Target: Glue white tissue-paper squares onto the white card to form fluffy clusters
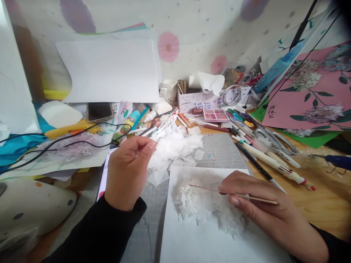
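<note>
My right hand (255, 208) is closed around a thin wooden stick (263, 199), its tip pointing left over a white paper sheet (175, 233). Two fluffy clusters of crumpled white paper bits lie on that sheet: the left cluster (189, 204) is under the stick's tip, and the right cluster (230, 221) is partly behind my fingers. My left hand (130, 170) is raised, thumb and index finger pinched together. Whatever may be between them blends into the pile of small white paper squares (175, 149) just behind, so I cannot make it out.
A grey cutting mat (219, 149) lies beneath the sheet. Pens (265, 157) and scissors (271, 137) crowd the right. On the left are a yellow glue gun (74, 130) with black cables, a phone (100, 111) and a spotted white object (35, 204). A pink flower picture (315, 91) leans at right.
</note>
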`<state>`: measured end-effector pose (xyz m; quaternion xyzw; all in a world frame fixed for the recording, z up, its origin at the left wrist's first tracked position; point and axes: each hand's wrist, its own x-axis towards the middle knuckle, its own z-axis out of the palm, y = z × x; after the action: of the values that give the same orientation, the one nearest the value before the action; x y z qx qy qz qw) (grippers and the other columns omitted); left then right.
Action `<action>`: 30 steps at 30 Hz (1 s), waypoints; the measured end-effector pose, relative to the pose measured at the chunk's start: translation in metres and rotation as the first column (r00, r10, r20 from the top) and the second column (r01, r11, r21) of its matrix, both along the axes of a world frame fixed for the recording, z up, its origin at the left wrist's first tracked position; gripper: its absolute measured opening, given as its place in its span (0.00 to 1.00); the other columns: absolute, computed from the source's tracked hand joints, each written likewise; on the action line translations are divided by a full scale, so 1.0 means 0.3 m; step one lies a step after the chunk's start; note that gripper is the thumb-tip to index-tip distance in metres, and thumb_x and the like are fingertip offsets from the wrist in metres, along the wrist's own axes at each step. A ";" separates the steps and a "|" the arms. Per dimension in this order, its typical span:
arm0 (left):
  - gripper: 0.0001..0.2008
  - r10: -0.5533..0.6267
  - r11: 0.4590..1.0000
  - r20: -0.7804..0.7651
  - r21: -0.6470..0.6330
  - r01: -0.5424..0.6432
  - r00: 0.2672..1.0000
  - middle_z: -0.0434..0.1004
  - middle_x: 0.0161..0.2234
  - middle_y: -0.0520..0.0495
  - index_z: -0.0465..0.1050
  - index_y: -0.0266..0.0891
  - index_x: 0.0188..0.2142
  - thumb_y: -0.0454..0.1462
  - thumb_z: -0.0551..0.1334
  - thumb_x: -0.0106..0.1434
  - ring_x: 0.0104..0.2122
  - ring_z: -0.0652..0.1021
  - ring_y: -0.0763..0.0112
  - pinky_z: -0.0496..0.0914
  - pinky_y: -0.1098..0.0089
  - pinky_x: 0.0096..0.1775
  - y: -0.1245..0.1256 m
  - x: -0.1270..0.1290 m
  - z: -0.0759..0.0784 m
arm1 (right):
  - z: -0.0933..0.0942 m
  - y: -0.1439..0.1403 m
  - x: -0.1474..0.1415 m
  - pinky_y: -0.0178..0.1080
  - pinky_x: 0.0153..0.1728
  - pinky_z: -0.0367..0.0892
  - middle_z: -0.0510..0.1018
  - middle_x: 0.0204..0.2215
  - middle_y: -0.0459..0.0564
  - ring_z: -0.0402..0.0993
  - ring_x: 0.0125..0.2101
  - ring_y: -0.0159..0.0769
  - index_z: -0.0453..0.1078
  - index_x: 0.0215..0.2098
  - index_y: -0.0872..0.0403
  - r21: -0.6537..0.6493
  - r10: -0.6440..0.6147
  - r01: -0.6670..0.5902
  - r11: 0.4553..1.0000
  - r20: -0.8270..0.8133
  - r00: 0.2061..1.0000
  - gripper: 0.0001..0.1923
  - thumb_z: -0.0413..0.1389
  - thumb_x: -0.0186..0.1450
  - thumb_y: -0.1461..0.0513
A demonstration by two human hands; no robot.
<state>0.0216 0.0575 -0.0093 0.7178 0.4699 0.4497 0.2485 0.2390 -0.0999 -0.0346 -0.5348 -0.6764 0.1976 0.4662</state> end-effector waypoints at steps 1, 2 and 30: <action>0.05 -0.016 1.000 0.054 -0.003 0.016 0.998 0.74 0.27 0.56 0.73 0.44 0.29 0.39 0.62 0.62 0.32 0.73 0.72 0.65 0.71 0.36 0.001 0.002 -0.003 | 0.000 -0.004 0.003 0.31 0.36 0.72 0.80 0.32 0.43 0.77 0.35 0.30 0.74 0.42 0.45 -0.005 -0.013 0.013 1.000 0.000 1.000 0.12 0.56 0.64 0.67; 0.05 -0.047 0.999 0.124 -0.003 0.047 0.991 0.74 0.28 0.55 0.73 0.44 0.29 0.38 0.62 0.62 0.33 0.74 0.71 0.66 0.71 0.38 0.000 0.004 -0.005 | 0.002 -0.008 0.008 0.30 0.36 0.72 0.80 0.32 0.43 0.77 0.35 0.30 0.74 0.42 0.45 -0.011 -0.033 0.033 0.999 0.002 0.999 0.11 0.56 0.65 0.66; 0.05 -0.423 0.743 0.707 -0.087 0.663 0.567 0.75 0.29 0.51 0.72 0.40 0.31 0.35 0.61 0.64 0.33 0.74 0.71 0.67 0.69 0.40 -0.052 0.006 0.050 | 0.448 0.131 0.163 0.36 0.27 0.67 0.78 0.24 0.44 0.72 0.25 0.33 0.74 0.28 0.50 0.144 -0.322 0.288 0.947 0.401 0.858 0.06 0.62 0.59 0.57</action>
<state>0.0234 0.0419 0.0055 0.5718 0.1761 0.4776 0.6433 0.2878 -0.0605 0.0999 -0.6461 -0.6747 -0.0252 0.3561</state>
